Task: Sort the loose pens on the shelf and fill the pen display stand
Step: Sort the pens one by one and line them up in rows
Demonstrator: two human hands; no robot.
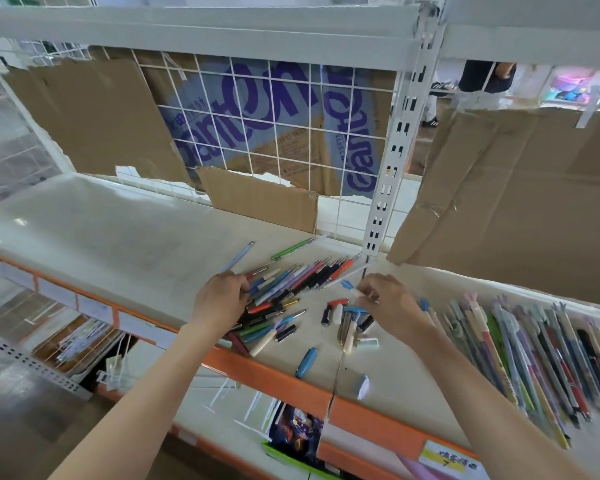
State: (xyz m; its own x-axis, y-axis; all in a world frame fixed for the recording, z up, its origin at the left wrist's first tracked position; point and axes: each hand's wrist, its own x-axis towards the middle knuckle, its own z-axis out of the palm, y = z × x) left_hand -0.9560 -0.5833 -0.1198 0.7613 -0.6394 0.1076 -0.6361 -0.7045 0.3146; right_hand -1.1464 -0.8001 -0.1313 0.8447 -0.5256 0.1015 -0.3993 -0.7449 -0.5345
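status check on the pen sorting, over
Left hand grips a light blue pen, resting on the pen pile. Right hand pinches a small white piece, unclear what. Loose caps scattered between; no display stand in view.

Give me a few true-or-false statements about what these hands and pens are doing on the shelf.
1. The left hand holds a pale blue pen. True.
2. The right hand lies flat and holds nothing. False: its fingers pinch a small white piece.
3. A row of pens lies on the shelf to the right of the hands. True.
4. The green pen stands upright in a cup. False: it lies flat on the shelf.
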